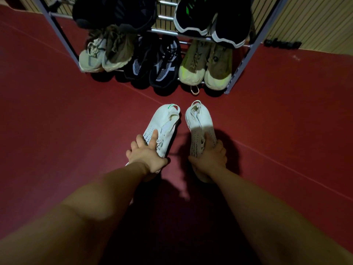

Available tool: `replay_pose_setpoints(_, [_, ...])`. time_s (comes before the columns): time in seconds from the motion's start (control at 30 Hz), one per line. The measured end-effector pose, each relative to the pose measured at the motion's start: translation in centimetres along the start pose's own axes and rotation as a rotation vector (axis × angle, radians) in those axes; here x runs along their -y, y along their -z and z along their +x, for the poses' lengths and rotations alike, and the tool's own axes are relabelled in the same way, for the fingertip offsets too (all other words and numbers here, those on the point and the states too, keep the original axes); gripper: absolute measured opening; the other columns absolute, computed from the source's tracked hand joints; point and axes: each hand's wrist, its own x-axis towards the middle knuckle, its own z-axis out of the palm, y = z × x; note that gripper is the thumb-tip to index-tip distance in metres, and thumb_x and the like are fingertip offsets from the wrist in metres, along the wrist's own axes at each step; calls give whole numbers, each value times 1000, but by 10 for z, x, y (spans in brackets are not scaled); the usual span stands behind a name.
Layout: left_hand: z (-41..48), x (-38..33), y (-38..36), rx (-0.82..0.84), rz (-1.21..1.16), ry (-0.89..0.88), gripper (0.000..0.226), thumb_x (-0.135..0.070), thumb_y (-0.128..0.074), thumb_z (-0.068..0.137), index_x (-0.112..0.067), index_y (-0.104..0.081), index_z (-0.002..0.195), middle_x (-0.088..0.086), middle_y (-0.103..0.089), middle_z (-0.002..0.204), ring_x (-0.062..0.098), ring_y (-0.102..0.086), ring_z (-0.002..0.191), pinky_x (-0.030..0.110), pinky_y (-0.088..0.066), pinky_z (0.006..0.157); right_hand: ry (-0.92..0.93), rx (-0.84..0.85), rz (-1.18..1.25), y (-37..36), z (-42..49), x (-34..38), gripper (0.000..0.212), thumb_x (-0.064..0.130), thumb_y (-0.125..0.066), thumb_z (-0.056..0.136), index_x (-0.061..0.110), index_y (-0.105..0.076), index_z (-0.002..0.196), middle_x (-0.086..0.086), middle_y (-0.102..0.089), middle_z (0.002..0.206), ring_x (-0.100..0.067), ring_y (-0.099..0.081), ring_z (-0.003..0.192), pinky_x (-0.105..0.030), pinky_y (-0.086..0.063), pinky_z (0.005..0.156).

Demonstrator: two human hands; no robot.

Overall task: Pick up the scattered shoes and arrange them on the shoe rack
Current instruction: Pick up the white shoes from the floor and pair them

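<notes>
Two white knit shoes are held over the dark red floor in front of the shoe rack (241, 67). My left hand (147, 153) grips the toe end of the left white shoe (164, 121), its heel loop pointing at the rack. My right hand (210, 155) grips the toe end of the right white shoe (200, 119) the same way. On the rack's bottom shelf stand a beige pair (106, 52), a black-and-white pair (154, 64) and an olive pair with pale toes (207, 67). The shelf above holds dark shoes (114, 12) and a black pair with white soles (212, 20).
The rack stands against a ribbed pale wall (305, 22). A small black object (281, 44) lies at the wall's foot to the right. Red floor (57, 111) spreads to both sides of the rack, and a pale line crosses it diagonally.
</notes>
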Motion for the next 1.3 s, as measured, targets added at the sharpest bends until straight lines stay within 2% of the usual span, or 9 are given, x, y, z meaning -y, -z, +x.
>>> replay_pose_setpoints(0.23, [-6, -7, 17, -22, -177, 18, 100, -65, -62, 68, -52, 0, 144, 7, -16, 144, 30, -24, 128, 49, -32, 101, -41, -103, 162, 12, -7, 10, 94, 48, -70, 72, 31, -14, 145, -15, -21, 146, -37, -25, 133, -47, -28, 108])
replay_pose_setpoints(0.37, [-15, -7, 29, -60, -178, -35, 99, -62, -63, 70, -50, -1, 146, 8, -15, 145, 30, -23, 129, 47, -29, 101, -65, -163, 267, 22, -12, 14, 84, 47, -68, 73, 31, -21, 141, -18, -30, 141, -38, -31, 129, -45, -32, 105])
replay_pose_setpoints(0.47, [-22, -8, 34, -102, -208, -69, 96, -57, -62, 73, -48, -1, 146, 8, -12, 146, 30, -21, 130, 46, -27, 103, -53, -203, 346, 28, -16, 14, 82, 43, -70, 71, 34, -24, 140, -15, -25, 143, -36, -34, 127, -45, -33, 106])
replay_pose_setpoints(0.77, [-37, -6, 46, -283, -382, -225, 103, -56, -50, 56, -43, -7, 148, 7, -13, 147, 27, -17, 132, 42, -22, 111, 219, -401, 458, 29, -32, 10, 86, 33, -75, 70, 25, -30, 143, -12, -17, 148, -30, -27, 128, -34, -25, 109])
replay_pose_setpoints(0.9, [-46, -6, 51, -357, -408, -339, 106, -64, -39, 48, -41, -10, 148, 5, -14, 145, 24, -17, 132, 41, -19, 110, 292, -488, 526, 32, -42, 18, 89, 48, -61, 61, 20, -35, 141, -13, -22, 147, -31, -29, 128, -30, -22, 104])
replay_pose_setpoints(1.03, [-48, -9, 59, -452, -526, -367, 104, -61, -45, 50, -41, -15, 147, 6, -17, 144, 22, -17, 132, 40, -18, 113, 329, -591, 582, 43, -45, 30, 91, 53, -52, 54, 12, -43, 135, -16, -33, 141, -35, -39, 122, -40, -29, 105])
replay_pose_setpoints(1.13, [-50, -10, 71, -522, -619, -376, 103, -60, -49, 52, -39, -16, 147, 7, -19, 143, 22, -18, 132, 37, -18, 113, 387, -584, 621, 56, -47, 39, 90, 47, -60, 57, 12, -40, 137, -14, -28, 143, -30, -32, 128, -27, -21, 103])
replay_pose_setpoints(1.2, [-49, -11, 79, -555, -651, -379, 102, -59, -50, 52, -38, -17, 146, 7, -20, 143, 21, -19, 131, 33, -17, 111, 415, -589, 641, 63, -48, 45, 94, 52, -57, 56, 11, -37, 139, -14, -25, 145, -25, -26, 131, -18, -14, 100])
replay_pose_setpoints(1.3, [-47, -8, 99, -606, -705, -388, 99, -59, -52, 53, -44, -16, 144, 4, -20, 143, 20, -19, 132, 33, -17, 111, 467, -619, 661, 76, -49, 61, 98, 57, -50, 58, 7, -35, 140, -16, -23, 147, -26, -22, 135, -18, -11, 102])
